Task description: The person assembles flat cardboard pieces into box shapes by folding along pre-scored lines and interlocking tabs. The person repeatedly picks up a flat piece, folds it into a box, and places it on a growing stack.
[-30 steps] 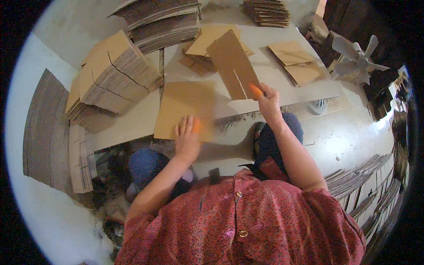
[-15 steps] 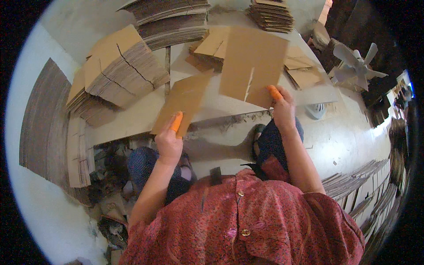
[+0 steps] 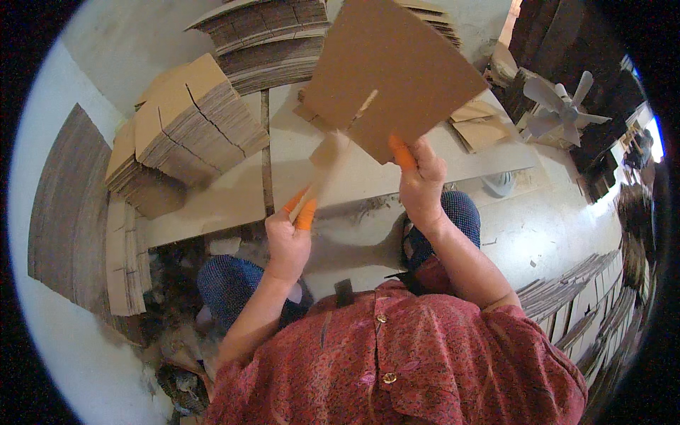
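Gripped near its lower corner, a large brown cardboard sheet (image 3: 397, 71) with one slot is tilted up over the table by my right hand (image 3: 423, 173). My left hand (image 3: 289, 237) pinches a smaller cardboard piece (image 3: 322, 170), turned nearly edge-on and blurred by motion. Its upper end is by the slot of the large sheet; whether the two touch I cannot tell. Orange coverings show on fingers of both hands. Behind the large sheet, part of a low cardboard pile (image 3: 312, 117) is hidden.
A tall slotted cardboard stack (image 3: 191, 120) stands on the table (image 3: 234, 195) at left, with more stacks (image 3: 269, 42) behind. Flat pieces (image 3: 482, 127) lie at right, near a white fan (image 3: 563, 110). Upright sheets (image 3: 574, 297) line the right floor; a big stack (image 3: 67, 212) leans left.
The large sheet has risen and rotated, moving left with my right hand. My left hand has turned its piece from face-on to nearly edge-on, bringing it closer to the slot.
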{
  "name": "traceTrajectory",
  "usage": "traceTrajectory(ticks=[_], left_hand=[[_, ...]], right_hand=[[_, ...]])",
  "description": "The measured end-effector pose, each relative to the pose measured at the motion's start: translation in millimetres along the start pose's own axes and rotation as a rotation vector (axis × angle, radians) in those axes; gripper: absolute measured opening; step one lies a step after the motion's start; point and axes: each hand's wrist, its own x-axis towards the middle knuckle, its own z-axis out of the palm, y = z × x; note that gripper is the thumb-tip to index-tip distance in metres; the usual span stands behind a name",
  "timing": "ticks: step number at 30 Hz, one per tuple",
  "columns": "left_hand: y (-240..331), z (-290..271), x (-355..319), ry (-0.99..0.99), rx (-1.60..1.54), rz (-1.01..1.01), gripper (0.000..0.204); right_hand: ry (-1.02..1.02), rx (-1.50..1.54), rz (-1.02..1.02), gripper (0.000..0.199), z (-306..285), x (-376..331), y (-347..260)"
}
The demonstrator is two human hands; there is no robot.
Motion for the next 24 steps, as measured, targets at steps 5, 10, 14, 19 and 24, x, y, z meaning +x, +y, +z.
traceTrajectory(ticks=[5, 10, 14, 19, 24], left_hand=[[-1.8, 0.9, -2.2, 0.028, -0.050, 0.000, 0.025], [-4.9, -3.5, -1.5, 0.019, -0.053, -0.025, 0.025], [-3.5, -3.0, -4.9, 0.008, -0.099, -0.114, 0.025], [-5.9, -6.3, -6.5, -0.021, -0.002, -0.129, 0.026], [-2.6, -5.3, -4.4, 0.035, -0.018, -0.019, 0.026]], right_hand=[[-0.019, -0.144, -0.105, 0.007, -5.9, 6.6, 0.6], [-0.008, -0.108, -0.082, 0.009, -7.0, 11.5, -3.1], [-0.063, -0.175, -0.061, 0.011, -3.8, 6.6, 5.6], [-0.036, -0.160, -0.108, 0.011, 0.8, 6.9, -7.0], [-0.067, -0.381, -0.166, 0.008, -5.4, 7.3, -7.0]])
